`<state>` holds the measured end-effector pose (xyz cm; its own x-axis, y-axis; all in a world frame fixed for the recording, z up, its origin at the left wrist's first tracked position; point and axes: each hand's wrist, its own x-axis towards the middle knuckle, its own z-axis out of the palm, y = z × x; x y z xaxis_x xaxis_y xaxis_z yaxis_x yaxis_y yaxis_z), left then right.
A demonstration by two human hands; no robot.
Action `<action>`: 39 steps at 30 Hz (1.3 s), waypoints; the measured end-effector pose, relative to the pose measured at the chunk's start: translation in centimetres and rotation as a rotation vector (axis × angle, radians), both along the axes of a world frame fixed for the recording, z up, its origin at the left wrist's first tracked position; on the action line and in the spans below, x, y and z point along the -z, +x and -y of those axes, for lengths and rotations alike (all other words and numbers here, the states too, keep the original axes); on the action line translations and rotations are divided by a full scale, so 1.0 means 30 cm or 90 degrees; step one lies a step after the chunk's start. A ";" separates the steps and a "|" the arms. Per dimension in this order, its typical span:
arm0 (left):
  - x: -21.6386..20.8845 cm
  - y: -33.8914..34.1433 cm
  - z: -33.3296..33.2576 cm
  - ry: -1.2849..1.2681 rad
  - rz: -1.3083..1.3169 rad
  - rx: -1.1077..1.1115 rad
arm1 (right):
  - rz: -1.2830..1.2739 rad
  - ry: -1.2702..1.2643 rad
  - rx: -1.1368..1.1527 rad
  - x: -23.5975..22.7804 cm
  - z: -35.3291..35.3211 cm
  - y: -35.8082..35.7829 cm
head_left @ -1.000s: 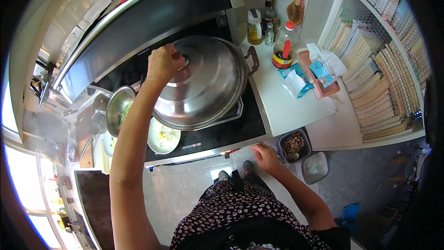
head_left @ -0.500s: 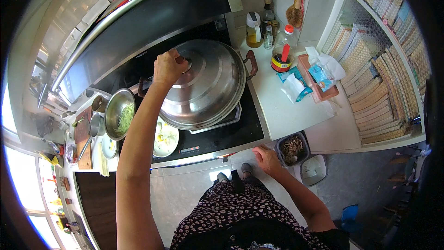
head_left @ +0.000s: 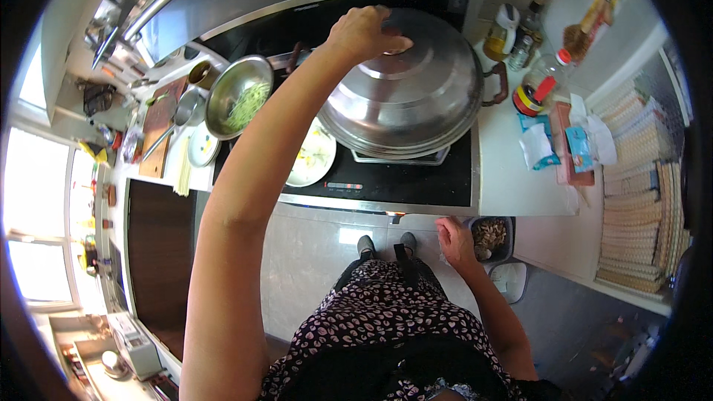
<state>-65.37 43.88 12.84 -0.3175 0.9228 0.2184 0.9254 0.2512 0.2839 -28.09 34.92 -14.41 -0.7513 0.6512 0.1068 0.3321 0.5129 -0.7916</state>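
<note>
A large domed steel lid (head_left: 423,89) covers a wide pot on the black cooktop (head_left: 416,186). The pot's brown side handle (head_left: 495,84) sticks out at the right. My left hand (head_left: 365,36) reaches to the top of the lid, thumb and fingers spread around its knob, which is mostly hidden. My right hand (head_left: 455,241) hangs low in front of the counter edge, fingers loosely curled with nothing visible in them. Left of the pot stand a steel bowl of shredded green vegetable (head_left: 249,106) and a white plate with bits of food (head_left: 312,154).
An oil jug (head_left: 500,32), a red-capped sauce bottle (head_left: 541,85) and tissue packs (head_left: 538,141) stand on the right counter. On the floor side are a bin of scraps (head_left: 490,238) and a white tub (head_left: 510,280). A saucepan (head_left: 189,109) and cutting board (head_left: 160,122) lie at left.
The view has turned, so the stove sits farther up and right. My left hand's fingers have spread at the knob, where they were closed on it. My right hand stays low by the counter.
</note>
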 end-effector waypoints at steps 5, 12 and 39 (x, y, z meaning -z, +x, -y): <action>-0.148 -0.032 0.260 0.129 0.034 0.014 | 0.045 -0.099 -0.049 -0.004 0.053 -0.061; 0.125 -0.059 0.886 0.189 0.355 -0.182 | -0.051 -0.284 -0.172 -0.020 0.158 -0.372; 0.922 -0.138 1.975 -0.063 0.535 -0.305 | -0.117 -0.602 0.280 0.017 0.468 -1.073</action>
